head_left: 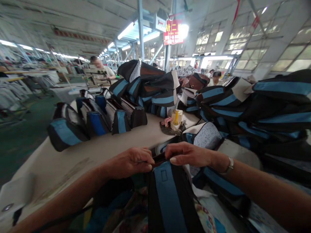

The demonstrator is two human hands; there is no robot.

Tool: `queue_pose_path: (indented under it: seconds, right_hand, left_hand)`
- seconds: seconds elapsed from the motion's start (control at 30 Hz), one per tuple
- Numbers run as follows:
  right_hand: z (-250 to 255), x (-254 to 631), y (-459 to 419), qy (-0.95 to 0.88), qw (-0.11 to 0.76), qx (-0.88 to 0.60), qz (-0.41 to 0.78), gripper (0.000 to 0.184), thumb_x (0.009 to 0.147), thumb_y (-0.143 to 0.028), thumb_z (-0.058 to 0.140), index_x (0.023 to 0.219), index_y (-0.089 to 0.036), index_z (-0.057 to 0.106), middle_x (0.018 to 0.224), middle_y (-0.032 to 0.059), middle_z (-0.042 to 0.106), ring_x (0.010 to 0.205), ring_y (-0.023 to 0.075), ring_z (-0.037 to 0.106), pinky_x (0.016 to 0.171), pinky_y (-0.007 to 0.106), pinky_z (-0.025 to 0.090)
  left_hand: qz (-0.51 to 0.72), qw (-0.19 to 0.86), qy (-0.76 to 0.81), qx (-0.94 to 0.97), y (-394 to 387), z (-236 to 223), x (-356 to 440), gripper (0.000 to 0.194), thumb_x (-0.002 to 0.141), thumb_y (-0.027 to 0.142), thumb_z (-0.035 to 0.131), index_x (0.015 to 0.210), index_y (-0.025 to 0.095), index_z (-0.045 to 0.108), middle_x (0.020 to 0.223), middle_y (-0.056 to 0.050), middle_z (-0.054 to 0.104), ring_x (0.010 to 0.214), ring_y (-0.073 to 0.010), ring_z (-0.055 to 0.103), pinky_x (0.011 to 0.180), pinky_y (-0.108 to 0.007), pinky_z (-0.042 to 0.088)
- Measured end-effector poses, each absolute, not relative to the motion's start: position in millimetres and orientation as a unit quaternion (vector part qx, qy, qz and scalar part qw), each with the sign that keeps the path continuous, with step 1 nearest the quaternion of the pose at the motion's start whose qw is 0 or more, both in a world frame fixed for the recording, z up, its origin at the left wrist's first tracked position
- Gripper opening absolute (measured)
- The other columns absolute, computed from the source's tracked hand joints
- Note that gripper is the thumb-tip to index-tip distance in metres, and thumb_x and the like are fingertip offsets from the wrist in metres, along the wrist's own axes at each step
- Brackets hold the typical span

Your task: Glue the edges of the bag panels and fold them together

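Observation:
A black bag with a blue stripe down its side stands in front of me, its upper edge raised toward the camera. My left hand pinches the brown rim at the top left corner, thumb on the near side. On the right of the same rim, my right hand grips with curled fingers and thumb. A small stitched rectangle shows on the blue stripe just below the hands. The bag's inside is mostly hidden from view.
Several similar bags stand in a row on the pale table. A glue-stained container with a yellow handle sits on a dark pad. High piles of bags crowd the right. Co-workers sit farther back.

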State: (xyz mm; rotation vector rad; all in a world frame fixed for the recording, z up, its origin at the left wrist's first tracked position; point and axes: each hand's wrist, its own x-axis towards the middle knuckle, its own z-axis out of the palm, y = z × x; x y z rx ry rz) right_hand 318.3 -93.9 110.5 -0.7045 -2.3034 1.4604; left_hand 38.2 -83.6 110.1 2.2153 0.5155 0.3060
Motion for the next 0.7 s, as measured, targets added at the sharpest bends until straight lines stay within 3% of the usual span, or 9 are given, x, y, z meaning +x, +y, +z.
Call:
queue_pose_path:
  seconds: [0.13,0.27,0.33,0.43,0.57,0.7]
  right_hand:
    - [107,309,-93,-0.837,0.210,-0.203,0.462,0.029,0.090,-0.040,0.066,0.084,-0.013,0.059,0.087,0.0020,0.052,0.080,0.0129,0.047,0.074,0.025,0.038]
    - [110,292,-99,-0.826,0.241,-0.194,0.471,0.024,0.086,-0.033,0.071,0.083,-0.014,0.057,0.081,-0.0012,0.051,0.074,0.0109,0.046,0.070,0.024,0.037]
    - [110,286,-101,-0.816,0.241,-0.199,0.486,0.024,0.085,-0.032,0.072,0.082,-0.014,0.057,0.081,-0.0013,0.051,0.073,0.0107,0.045,0.069,0.024,0.037]
    - [110,283,-102,-0.796,0.229,-0.193,0.526,0.023,0.084,-0.029,0.073,0.083,-0.013,0.057,0.080,-0.0013,0.051,0.071,0.0103,0.044,0.066,0.024,0.036]
    - [112,283,-101,-0.774,0.217,-0.175,0.569,0.018,0.083,-0.025,0.071,0.085,-0.012,0.058,0.080,-0.0015,0.051,0.071,0.0097,0.044,0.064,0.022,0.035]
    - [111,283,-103,-0.748,0.214,-0.196,0.597,0.015,0.084,-0.024,0.068,0.085,-0.012,0.058,0.080,-0.0017,0.050,0.070,0.0100,0.044,0.064,0.023,0.034]
  left_hand:
    - [0.083,0.430,0.209,0.874,-75,126,27,0.026,0.092,0.038,0.057,0.089,0.015,0.068,0.091,-0.005,0.063,0.090,-0.0169,0.056,0.086,-0.026,0.040]
    - [0.035,0.497,0.240,0.833,-84,148,35,0.033,0.087,0.040,0.064,0.112,0.020,0.066,0.107,-0.003,0.065,0.099,-0.0181,0.057,0.086,-0.025,0.040]
    - [0.051,0.478,0.289,0.828,-94,151,45,0.038,0.083,0.048,0.066,0.107,0.018,0.067,0.094,0.000,0.064,0.085,-0.0149,0.055,0.071,-0.022,0.039]
    - [0.088,0.458,0.353,0.811,-104,144,57,0.041,0.078,0.055,0.068,0.085,0.015,0.067,0.069,0.004,0.052,0.063,-0.0095,0.042,0.053,-0.022,0.028]
    - [0.099,0.531,0.379,0.751,-108,130,59,0.036,0.078,0.048,0.069,0.079,0.013,0.065,0.063,0.006,0.042,0.059,-0.0082,0.033,0.052,-0.023,0.023]
    - [0.108,0.563,0.379,0.727,-112,124,57,0.028,0.080,0.041,0.067,0.082,0.012,0.065,0.065,0.005,0.042,0.060,-0.0084,0.031,0.054,-0.025,0.021]
